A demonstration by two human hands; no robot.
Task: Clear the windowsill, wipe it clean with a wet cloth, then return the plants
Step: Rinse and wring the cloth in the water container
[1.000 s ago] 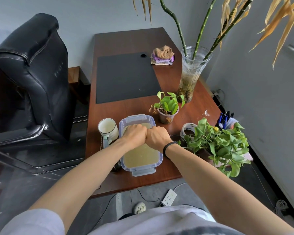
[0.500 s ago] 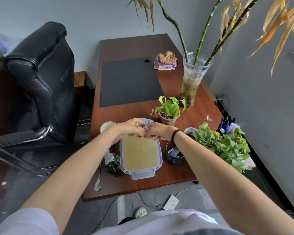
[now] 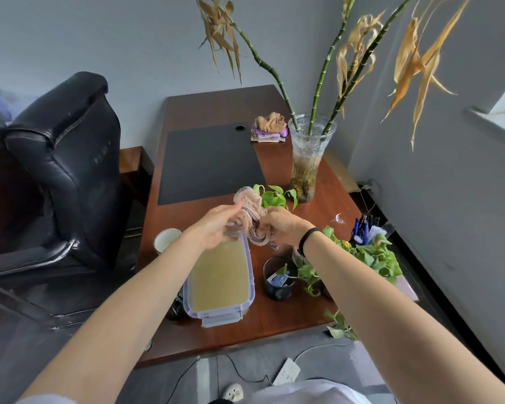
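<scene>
A pinkish wet cloth (image 3: 250,212) with a checked edge hangs bunched between both hands above the far end of a clear plastic tub (image 3: 247,309) of murky yellowish water. My left hand (image 3: 216,228) pinches its left side; my right hand (image 3: 280,227) grips its lower right part. On the brown desk (image 3: 318,313) stand a small potted pothos (image 3: 276,196) just behind the cloth, a tall glass vase of bamboo stalks (image 3: 309,158) and a bushy pothos (image 3: 365,258) at the right edge. The white windowsill (image 3: 499,118) shows at upper right.
A black desk mat (image 3: 210,161) and a pile of folded cloths (image 3: 270,128) lie further back. A white cup (image 3: 165,240) and a dark cup (image 3: 277,279) flank the tub. A black office chair (image 3: 64,170) stands left. A pen holder (image 3: 363,228) and floor cables (image 3: 286,374) sit nearby.
Both hands rose out of the tub and lifted the cloth clear of the water, spreading it between them. The view tilted up, bringing the windowsill into sight.
</scene>
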